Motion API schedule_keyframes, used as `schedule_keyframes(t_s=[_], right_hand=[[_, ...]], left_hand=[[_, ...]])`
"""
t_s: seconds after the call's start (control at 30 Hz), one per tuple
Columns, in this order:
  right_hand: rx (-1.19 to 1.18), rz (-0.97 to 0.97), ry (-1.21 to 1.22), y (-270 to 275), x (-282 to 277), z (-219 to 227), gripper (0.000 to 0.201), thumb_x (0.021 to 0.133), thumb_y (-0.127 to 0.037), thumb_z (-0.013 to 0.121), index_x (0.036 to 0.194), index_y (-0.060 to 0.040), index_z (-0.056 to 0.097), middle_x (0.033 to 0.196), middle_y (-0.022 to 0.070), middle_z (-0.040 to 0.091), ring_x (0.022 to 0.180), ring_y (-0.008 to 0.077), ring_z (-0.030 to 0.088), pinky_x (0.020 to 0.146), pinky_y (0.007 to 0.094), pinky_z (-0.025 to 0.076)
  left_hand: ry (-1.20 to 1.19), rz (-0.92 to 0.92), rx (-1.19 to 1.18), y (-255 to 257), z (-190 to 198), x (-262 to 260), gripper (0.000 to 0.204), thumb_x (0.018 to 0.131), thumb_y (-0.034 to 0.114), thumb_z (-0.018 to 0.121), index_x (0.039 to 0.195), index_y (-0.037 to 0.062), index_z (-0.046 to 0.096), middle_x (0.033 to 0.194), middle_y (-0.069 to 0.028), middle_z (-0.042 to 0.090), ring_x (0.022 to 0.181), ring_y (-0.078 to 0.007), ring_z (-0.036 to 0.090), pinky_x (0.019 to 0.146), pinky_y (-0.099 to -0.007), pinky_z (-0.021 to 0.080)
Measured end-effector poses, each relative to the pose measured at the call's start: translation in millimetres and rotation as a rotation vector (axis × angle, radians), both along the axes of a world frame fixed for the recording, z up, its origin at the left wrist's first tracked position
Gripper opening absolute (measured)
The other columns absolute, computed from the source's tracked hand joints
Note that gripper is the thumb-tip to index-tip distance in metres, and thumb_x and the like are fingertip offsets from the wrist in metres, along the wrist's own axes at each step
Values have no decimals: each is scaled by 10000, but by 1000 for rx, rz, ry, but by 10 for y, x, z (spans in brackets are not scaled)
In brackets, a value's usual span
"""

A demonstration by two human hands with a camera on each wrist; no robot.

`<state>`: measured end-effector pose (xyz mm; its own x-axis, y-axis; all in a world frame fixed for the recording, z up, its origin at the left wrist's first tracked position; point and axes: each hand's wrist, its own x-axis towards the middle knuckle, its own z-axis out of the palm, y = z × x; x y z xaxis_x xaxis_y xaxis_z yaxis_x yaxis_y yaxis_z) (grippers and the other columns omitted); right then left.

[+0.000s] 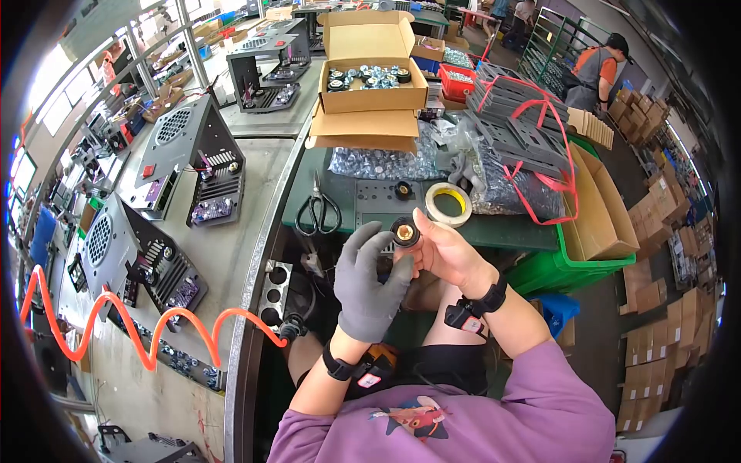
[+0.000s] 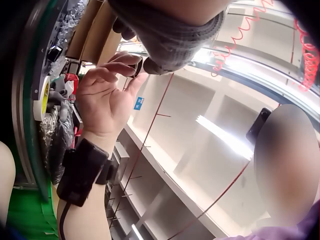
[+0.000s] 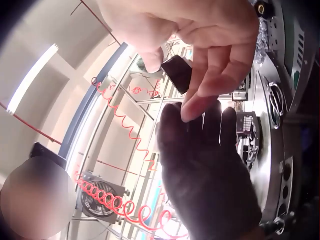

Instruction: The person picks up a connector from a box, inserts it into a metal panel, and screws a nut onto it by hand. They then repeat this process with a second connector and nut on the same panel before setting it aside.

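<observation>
Thumb and fingers of my bare right hand (image 1: 448,251) pinch a black round part with a brass-coloured centre (image 1: 404,231), its face turned up toward the head camera. In the right wrist view the black part (image 3: 177,74) shows side-on between thumb and fingers. My left hand (image 1: 367,289), in a grey glove, is raised close beside it with fingers loosely bent. Its gloved fingertips (image 3: 172,107) overlap the right fingertips in the right wrist view. A similar black round part (image 1: 403,190) lies on a grey perforated metal plate (image 1: 372,202) beyond the hands.
Black-handled scissors (image 1: 318,212) and a tape roll (image 1: 448,204) lie on the green bench. Behind stands an open carton (image 1: 374,100) of small parts, beside bagged hardware (image 1: 386,162). Grey metal housings (image 1: 116,239) and a coiled orange hose (image 1: 158,332) are at left; a green bin (image 1: 587,270) stands right.
</observation>
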<state>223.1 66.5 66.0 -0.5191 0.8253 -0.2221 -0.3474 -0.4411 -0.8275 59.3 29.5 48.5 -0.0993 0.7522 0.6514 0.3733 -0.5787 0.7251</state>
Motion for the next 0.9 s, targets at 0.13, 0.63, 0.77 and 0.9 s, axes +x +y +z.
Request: schedule_keyframes(t_s=[0.13,0.63,0.77,0.9], right_hand=[[88,-78,-118,-76,-46,19,486,911,-527,529,974,-52,607,861,84,677,680,152,646,575,247,495],[1248,-326,-717,140,-103,11,342,844,-121,691,1139,-31,543,1102,80,569,737,133,561,644,247,487],[971,-496,-831,387,71,-112,624,782,-146,753,1315,-62,440,1185,87,520,859,128,538,653,240,477],[1009,-257,-753,260,-155,73,696,749,-203,786,1340,-83,438,1223,84,492,901,138,530,688,260,474]], left_hand=[[220,89,131,-46,97,-12,383,709,126,731,1064,48,612,1141,-155,589,934,-306,613,775,-365,498],[-1377,-816,-657,179,-266,-99,256,938,186,521,1044,-36,591,1013,-132,646,822,-183,636,748,-282,547],[-1628,-955,-693,304,-425,-97,268,946,187,514,1082,-35,576,1052,-138,638,899,-206,638,758,-306,565],[-1699,-986,-691,341,-347,52,254,951,181,507,1091,-23,562,1043,-132,632,920,-197,635,761,-291,563]])
